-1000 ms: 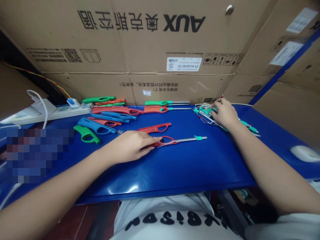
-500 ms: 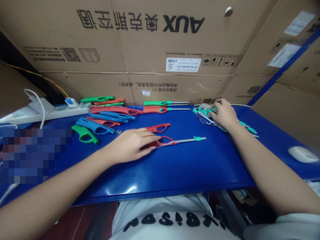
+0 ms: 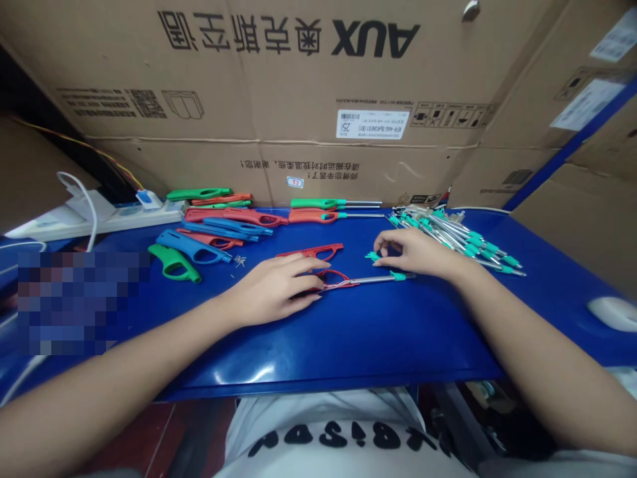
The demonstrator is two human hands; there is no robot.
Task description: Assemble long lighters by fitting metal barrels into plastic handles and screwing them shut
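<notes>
My left hand (image 3: 279, 287) lies over the handle of a red lighter shell (image 3: 334, 277), fingers curved round it and hiding most of it. Thin wires show in the shell's loop, and a metal tube (image 3: 373, 279) with a teal collar points right from it. Just behind is another red shell half (image 3: 326, 252), partly covered by my fingers. Above the tube, my right hand (image 3: 411, 251) pinches a small teal plastic piece (image 3: 371, 255) between thumb and forefinger. Right of that hand lies a pile of metal lighter tubes (image 3: 460, 232) with teal parts.
Green, orange, red and blue lighter shells (image 3: 233, 228) lie at the back left, near small metal pins (image 3: 239, 261). Two lighters with tubes (image 3: 313, 216) rest against the cardboard wall (image 3: 279, 133). A power strip (image 3: 144, 214) stands left; a white mouse (image 3: 614, 312) sits right.
My right hand has come from the tube pile leftward and nearer, bringing the small teal piece. My left hand stays on the red shell, its fingers slightly more spread.
</notes>
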